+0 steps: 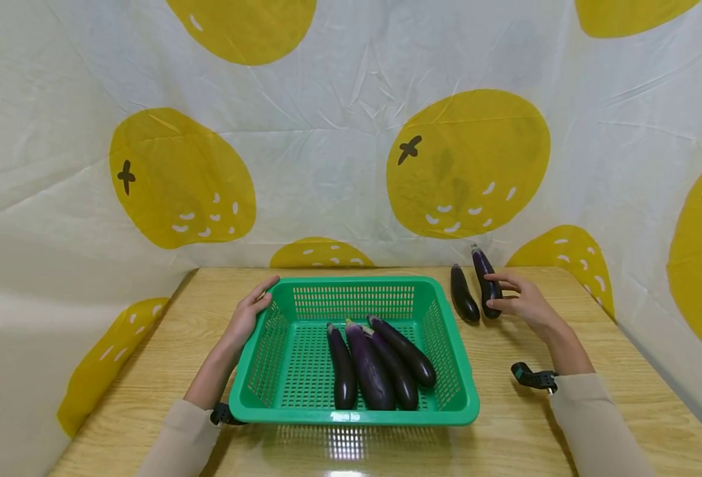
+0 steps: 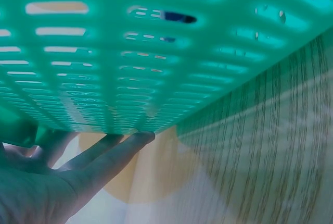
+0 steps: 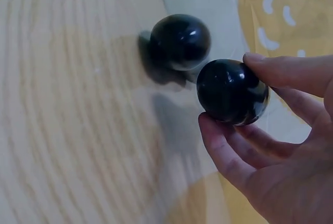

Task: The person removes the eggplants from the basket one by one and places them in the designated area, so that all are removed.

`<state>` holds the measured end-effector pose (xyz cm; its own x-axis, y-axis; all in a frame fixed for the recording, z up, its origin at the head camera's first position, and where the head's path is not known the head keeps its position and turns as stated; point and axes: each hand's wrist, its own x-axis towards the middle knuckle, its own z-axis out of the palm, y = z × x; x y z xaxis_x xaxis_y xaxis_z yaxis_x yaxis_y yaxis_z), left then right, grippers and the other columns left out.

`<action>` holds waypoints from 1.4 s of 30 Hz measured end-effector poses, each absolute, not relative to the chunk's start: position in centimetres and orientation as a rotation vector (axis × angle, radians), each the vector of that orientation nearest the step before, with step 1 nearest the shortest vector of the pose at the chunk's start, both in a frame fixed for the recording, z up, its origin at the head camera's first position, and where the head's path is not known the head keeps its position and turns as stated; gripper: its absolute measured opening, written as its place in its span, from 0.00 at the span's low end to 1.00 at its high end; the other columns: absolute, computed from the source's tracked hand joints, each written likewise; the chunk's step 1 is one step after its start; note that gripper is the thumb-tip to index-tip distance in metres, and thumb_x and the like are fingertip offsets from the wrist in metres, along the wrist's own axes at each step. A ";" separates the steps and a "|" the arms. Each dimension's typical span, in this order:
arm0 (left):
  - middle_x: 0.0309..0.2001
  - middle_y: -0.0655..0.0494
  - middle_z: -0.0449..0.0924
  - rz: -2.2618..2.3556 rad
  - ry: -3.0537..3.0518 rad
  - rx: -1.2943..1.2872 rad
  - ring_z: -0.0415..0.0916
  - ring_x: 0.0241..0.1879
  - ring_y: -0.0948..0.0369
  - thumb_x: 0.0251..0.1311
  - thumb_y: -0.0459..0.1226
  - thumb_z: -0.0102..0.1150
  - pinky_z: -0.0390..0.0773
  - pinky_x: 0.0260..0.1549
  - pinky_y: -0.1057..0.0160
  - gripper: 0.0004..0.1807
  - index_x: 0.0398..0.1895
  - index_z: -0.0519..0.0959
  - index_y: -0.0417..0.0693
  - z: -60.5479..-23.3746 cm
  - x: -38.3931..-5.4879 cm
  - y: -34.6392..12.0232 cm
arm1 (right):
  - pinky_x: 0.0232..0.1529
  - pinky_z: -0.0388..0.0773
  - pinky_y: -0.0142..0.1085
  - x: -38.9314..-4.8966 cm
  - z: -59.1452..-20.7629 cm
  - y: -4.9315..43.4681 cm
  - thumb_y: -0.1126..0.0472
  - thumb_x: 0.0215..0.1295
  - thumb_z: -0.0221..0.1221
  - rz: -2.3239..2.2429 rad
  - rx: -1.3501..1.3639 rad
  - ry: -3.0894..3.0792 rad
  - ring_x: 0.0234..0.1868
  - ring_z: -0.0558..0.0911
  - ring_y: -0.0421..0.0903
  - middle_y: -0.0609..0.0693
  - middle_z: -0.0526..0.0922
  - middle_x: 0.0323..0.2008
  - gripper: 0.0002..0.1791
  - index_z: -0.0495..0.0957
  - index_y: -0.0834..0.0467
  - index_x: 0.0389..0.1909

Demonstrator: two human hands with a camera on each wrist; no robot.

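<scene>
My right hand (image 1: pixel 526 305) pinches an eggplant (image 1: pixel 483 275) near its rounded lower end, thumb on one side and fingers on the other. In the right wrist view, that eggplant (image 3: pixel 226 91) appears end-on, its shadow falling apart from it on the wood. A second eggplant (image 1: pixel 463 295) lies just left of it on the table. At the far left corner of a green plastic basket (image 1: pixel 351 416), my left hand (image 1: pixel 249 311) holds the rim. Its fingers (image 2: pixel 119 153) reach along the outside of the slotted wall. Several eggplants (image 1: pixel 370 371) lie side by side inside the basket.
A wooden table (image 1: pixel 524 430) carries everything. Close behind its far edge hangs a white cloth (image 1: pixel 327 179) printed with large yellow fruit, which also lines both sides. The basket takes up the table's middle, and its left part is bare inside.
</scene>
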<state>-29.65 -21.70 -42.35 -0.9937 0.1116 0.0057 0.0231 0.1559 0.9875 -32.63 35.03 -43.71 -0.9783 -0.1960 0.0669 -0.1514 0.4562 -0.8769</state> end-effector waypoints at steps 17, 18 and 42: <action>0.77 0.43 0.64 1.987 2.331 0.133 0.75 0.54 0.67 0.84 0.45 0.37 0.74 0.50 0.72 0.28 0.83 0.58 0.57 -42.3 -29.7 -21.7 | 0.49 0.77 0.39 -32.8 -44.3 34.9 0.58 0.78 0.57 -1.453 -0.180 2.639 0.70 0.66 0.68 0.79 0.56 0.74 0.35 0.58 0.66 0.79; 0.77 0.43 0.64 1.987 2.333 0.135 0.75 0.54 0.67 0.84 0.45 0.37 0.74 0.50 0.72 0.28 0.83 0.58 0.57 -42.3 -29.7 -21.7 | 0.49 0.77 0.39 -32.8 -44.3 34.9 0.57 0.78 0.56 -1.453 -0.175 2.639 0.69 0.66 0.68 0.79 0.56 0.74 0.35 0.58 0.65 0.79; 0.77 0.42 0.64 1.965 2.344 0.144 0.75 0.54 0.66 0.84 0.46 0.37 0.74 0.50 0.71 0.28 0.83 0.57 0.58 -42.3 -29.6 -21.8 | 0.45 0.83 0.36 -32.9 -44.8 34.9 0.59 0.77 0.58 -1.420 -0.240 2.671 0.59 0.79 0.61 0.81 0.60 0.72 0.36 0.58 0.68 0.78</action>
<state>-29.63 -21.80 -42.32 -0.9924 0.1227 -0.0004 0.0210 0.1730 0.9847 -32.92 34.85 -44.77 -0.9817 -0.1893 -0.0206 -0.0889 0.5509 -0.8298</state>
